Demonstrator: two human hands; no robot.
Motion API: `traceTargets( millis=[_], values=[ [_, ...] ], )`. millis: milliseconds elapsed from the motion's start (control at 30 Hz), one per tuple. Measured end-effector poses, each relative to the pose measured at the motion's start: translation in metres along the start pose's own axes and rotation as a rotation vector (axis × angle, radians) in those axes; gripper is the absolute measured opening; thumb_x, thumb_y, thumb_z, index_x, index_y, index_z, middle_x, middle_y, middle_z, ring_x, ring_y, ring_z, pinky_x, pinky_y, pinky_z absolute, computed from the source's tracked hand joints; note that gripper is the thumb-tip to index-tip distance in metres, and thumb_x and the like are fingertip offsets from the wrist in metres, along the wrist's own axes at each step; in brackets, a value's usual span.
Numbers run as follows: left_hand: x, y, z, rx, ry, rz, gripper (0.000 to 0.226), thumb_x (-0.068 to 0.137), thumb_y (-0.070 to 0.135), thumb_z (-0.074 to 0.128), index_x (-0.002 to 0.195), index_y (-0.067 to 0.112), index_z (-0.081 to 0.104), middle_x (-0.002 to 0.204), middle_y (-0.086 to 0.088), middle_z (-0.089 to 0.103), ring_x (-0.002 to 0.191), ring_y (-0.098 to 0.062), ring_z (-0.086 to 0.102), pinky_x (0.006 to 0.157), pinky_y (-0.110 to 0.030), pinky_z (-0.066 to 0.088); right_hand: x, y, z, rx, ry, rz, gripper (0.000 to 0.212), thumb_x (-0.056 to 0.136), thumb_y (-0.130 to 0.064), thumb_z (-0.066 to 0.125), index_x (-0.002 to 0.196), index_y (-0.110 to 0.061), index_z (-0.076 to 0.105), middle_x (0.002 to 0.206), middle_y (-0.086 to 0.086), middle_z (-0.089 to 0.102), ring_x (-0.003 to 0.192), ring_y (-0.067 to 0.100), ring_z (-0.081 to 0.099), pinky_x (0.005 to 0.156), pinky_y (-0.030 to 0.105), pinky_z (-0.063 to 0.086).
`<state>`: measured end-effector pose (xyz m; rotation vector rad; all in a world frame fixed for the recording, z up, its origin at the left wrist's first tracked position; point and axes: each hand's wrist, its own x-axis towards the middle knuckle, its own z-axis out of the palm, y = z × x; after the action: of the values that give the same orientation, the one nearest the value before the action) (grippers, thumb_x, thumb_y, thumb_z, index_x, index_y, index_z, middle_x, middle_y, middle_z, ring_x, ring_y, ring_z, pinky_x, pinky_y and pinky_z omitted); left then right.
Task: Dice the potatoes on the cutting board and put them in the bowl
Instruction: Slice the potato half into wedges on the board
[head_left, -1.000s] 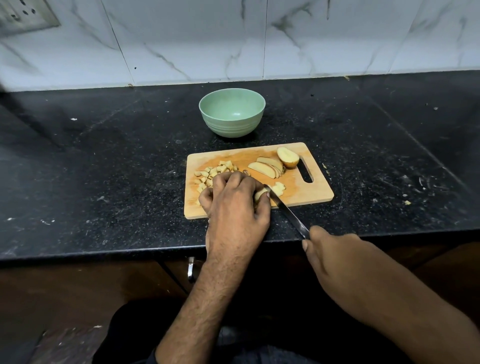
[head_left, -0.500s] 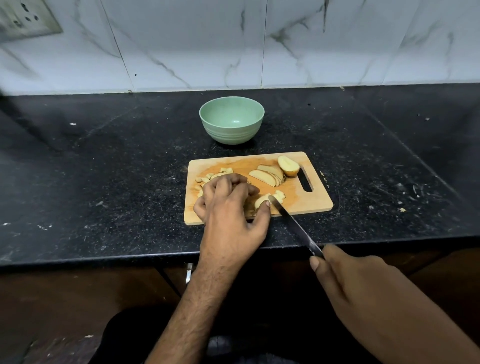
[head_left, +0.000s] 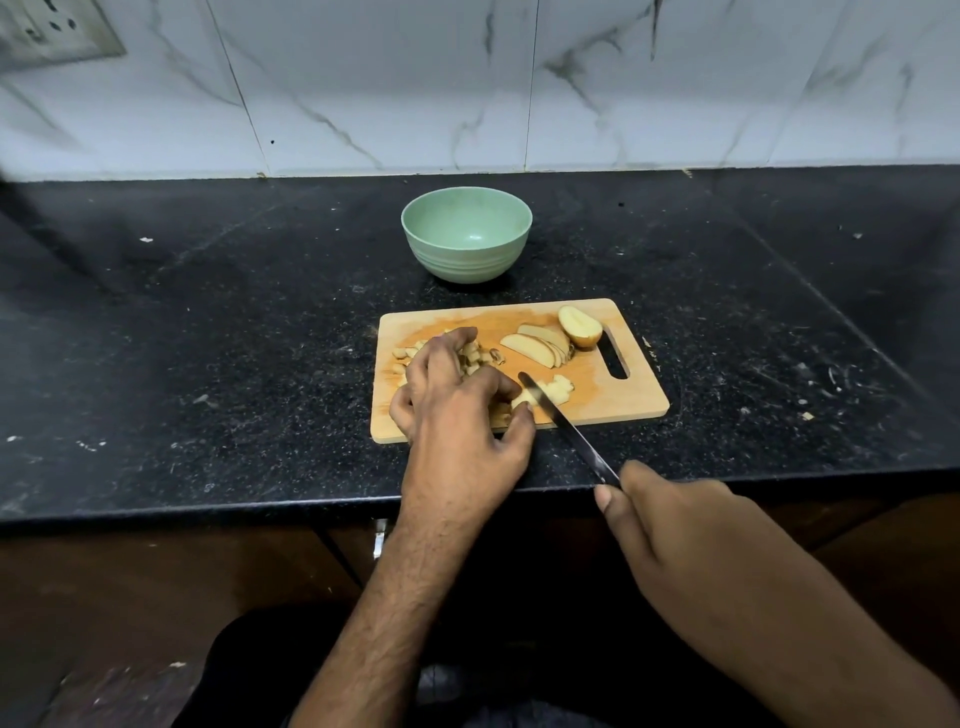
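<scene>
A wooden cutting board (head_left: 618, 400) lies on the black counter. Diced potato pieces (head_left: 475, 356) are heaped on its left part, potato slices (head_left: 535, 345) and a potato half (head_left: 579, 325) sit at its back right. My left hand (head_left: 457, 405) lies over the dice with curled fingers and pinches a small potato strip (head_left: 524, 400) against the board. My right hand (head_left: 670, 525) grips the knife (head_left: 566, 426) by its handle; the blade's tip rests on the strip beside my left thumb. A green bowl (head_left: 466, 241) stands behind the board, with nothing in it.
The counter's front edge (head_left: 260, 506) runs just under my hands. A white marble-tiled wall (head_left: 519, 83) backs the counter, with a switch plate (head_left: 52, 31) at the top left. Small scraps (head_left: 649, 348) lie right of the board.
My left hand has spread and slid a little left over the diced pieces. The knife blade stays on the strip. The view has tilted so board and bowl sit lower in frame.
</scene>
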<state>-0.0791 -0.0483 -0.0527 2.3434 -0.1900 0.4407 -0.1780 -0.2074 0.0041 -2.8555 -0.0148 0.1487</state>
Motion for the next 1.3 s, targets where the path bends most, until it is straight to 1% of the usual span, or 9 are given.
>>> traceTargets(
  millis=[200, 400, 567, 700, 800, 933, 1167, 1233, 1300],
  values=[
    [0.001, 0.000, 0.001, -0.011, -0.014, -0.009, 0.012, 0.078, 0.032, 0.076, 0.079, 0.031, 0.064, 0.144, 0.009, 0.036, 0.139, -0.009, 0.020, 0.110, -0.050, 0.019, -0.004, -0.011, -0.001, -0.029, -0.027, 0.018, 0.033, 0.103, -0.052, 0.016, 0.082, -0.029, 0.029, 0.074, -0.006, 0.050, 0.066, 0.007, 0.051, 0.067, 0.031, 0.050],
    [0.002, 0.000, 0.001, -0.008, -0.014, 0.001, 0.012, 0.077, 0.031, 0.075, 0.077, 0.030, 0.063, 0.139, 0.009, 0.038, 0.138, -0.010, 0.023, 0.108, -0.050, 0.019, 0.002, -0.019, 0.005, -0.062, -0.069, 0.028, 0.027, 0.107, -0.045, 0.019, 0.088, -0.028, 0.029, 0.077, -0.006, 0.050, 0.067, 0.013, 0.050, 0.062, 0.033, 0.045],
    [0.003, 0.001, 0.001, -0.014, -0.022, -0.013, 0.012, 0.078, 0.032, 0.075, 0.077, 0.033, 0.063, 0.138, 0.009, 0.038, 0.138, -0.010, 0.023, 0.108, -0.049, 0.019, 0.017, -0.016, 0.003, -0.058, -0.067, -0.017, 0.025, 0.107, -0.041, 0.020, 0.093, -0.027, 0.035, 0.075, -0.007, 0.042, 0.076, 0.019, 0.050, 0.069, 0.036, 0.045],
    [0.001, 0.002, 0.001, -0.003, -0.003, -0.042, 0.012, 0.077, 0.034, 0.075, 0.078, 0.033, 0.063, 0.138, 0.009, 0.038, 0.138, -0.009, 0.021, 0.111, -0.053, 0.019, 0.019, -0.011, 0.002, -0.050, -0.108, -0.029, 0.027, 0.107, -0.043, 0.021, 0.094, -0.026, 0.038, 0.077, -0.005, 0.049, 0.077, 0.019, 0.055, 0.074, 0.039, 0.051],
    [0.000, 0.004, 0.003, 0.012, 0.024, -0.050, 0.009, 0.077, 0.033, 0.075, 0.081, 0.029, 0.067, 0.137, 0.008, 0.039, 0.138, -0.009, 0.022, 0.112, -0.054, 0.018, 0.006, -0.006, 0.002, -0.033, -0.139, -0.009, 0.028, 0.106, -0.048, 0.020, 0.089, -0.030, 0.034, 0.079, -0.004, 0.052, 0.071, 0.010, 0.053, 0.069, 0.034, 0.049],
    [0.001, 0.004, 0.004, 0.033, 0.037, -0.044, 0.009, 0.079, 0.034, 0.074, 0.083, 0.028, 0.069, 0.138, 0.006, 0.039, 0.139, -0.012, 0.023, 0.112, -0.050, 0.017, -0.008, -0.002, 0.002, -0.019, -0.187, 0.028, 0.029, 0.105, -0.051, 0.020, 0.087, -0.032, 0.033, 0.078, -0.005, 0.055, 0.067, 0.010, 0.057, 0.070, 0.034, 0.054],
    [-0.001, -0.001, 0.001, 0.008, 0.025, -0.045, 0.024, 0.080, 0.040, 0.073, 0.100, 0.028, 0.071, 0.137, 0.003, 0.038, 0.140, -0.015, 0.023, 0.112, -0.056, 0.021, -0.017, -0.003, -0.007, 0.000, -0.118, 0.046, 0.034, 0.103, -0.055, 0.018, 0.082, -0.032, 0.033, 0.074, -0.005, 0.055, 0.064, 0.009, 0.056, 0.063, 0.024, 0.048],
    [-0.003, -0.003, -0.002, -0.015, 0.035, -0.044, 0.027, 0.078, 0.045, 0.069, 0.098, 0.026, 0.071, 0.135, 0.002, 0.039, 0.139, -0.017, 0.024, 0.112, -0.055, 0.022, -0.017, -0.005, -0.009, 0.018, -0.079, 0.050, 0.035, 0.102, -0.055, 0.018, 0.080, -0.032, 0.033, 0.070, -0.004, 0.055, 0.059, 0.009, 0.055, 0.055, 0.023, 0.042],
    [-0.005, -0.004, -0.003, -0.032, 0.041, -0.037, 0.022, 0.078, 0.040, 0.071, 0.093, 0.025, 0.071, 0.134, 0.001, 0.040, 0.138, -0.016, 0.025, 0.112, -0.055, 0.023, -0.015, -0.005, -0.008, 0.037, -0.024, 0.044, 0.036, 0.101, -0.055, 0.019, 0.078, -0.031, 0.032, 0.066, -0.004, 0.054, 0.056, 0.009, 0.054, 0.054, 0.024, 0.043]
  ],
)
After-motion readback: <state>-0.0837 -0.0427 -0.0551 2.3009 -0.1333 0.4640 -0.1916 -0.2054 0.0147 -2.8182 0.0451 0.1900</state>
